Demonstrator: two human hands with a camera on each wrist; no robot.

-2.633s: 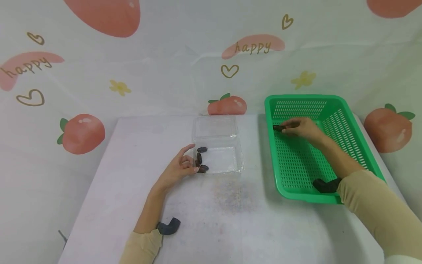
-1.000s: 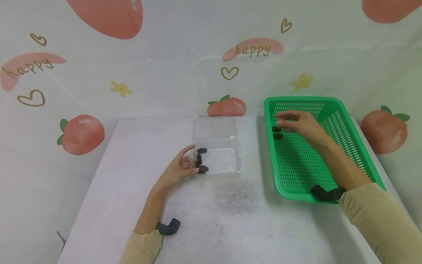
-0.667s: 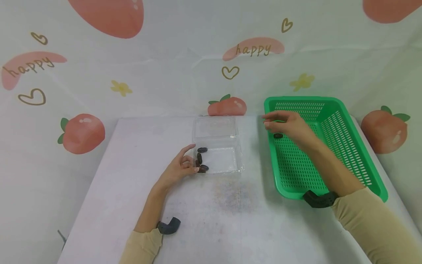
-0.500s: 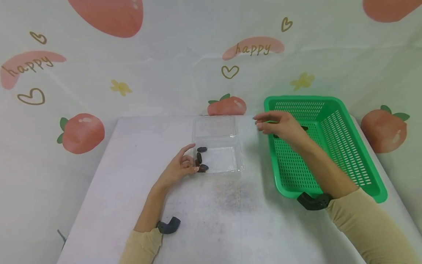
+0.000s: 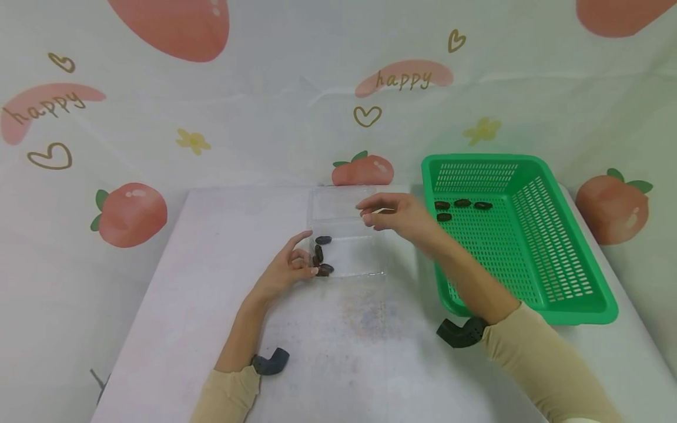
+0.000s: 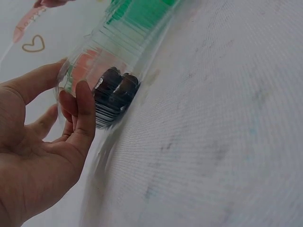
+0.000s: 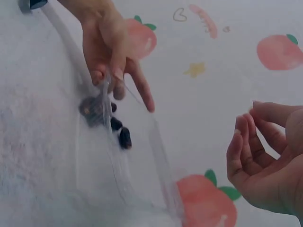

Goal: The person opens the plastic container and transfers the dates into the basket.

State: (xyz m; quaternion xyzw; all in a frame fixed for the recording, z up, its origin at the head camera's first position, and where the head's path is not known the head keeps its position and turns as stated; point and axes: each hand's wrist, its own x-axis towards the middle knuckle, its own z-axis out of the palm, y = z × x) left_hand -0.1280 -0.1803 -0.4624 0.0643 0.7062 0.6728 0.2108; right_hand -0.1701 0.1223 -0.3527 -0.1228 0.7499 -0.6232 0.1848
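dark oval pieces: left end of clear box, beside left hand
left fingers grip the box end. right hand, loosely bent and holding nothing visible, is farther; rearmost piece lies leftward, nearside of its fingertips, long axis crosswise.

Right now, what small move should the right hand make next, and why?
Probably lower the right hand toward the rearmost date in the clear plastic box: no date shows in that hand, and the left hand seems to steady the box.
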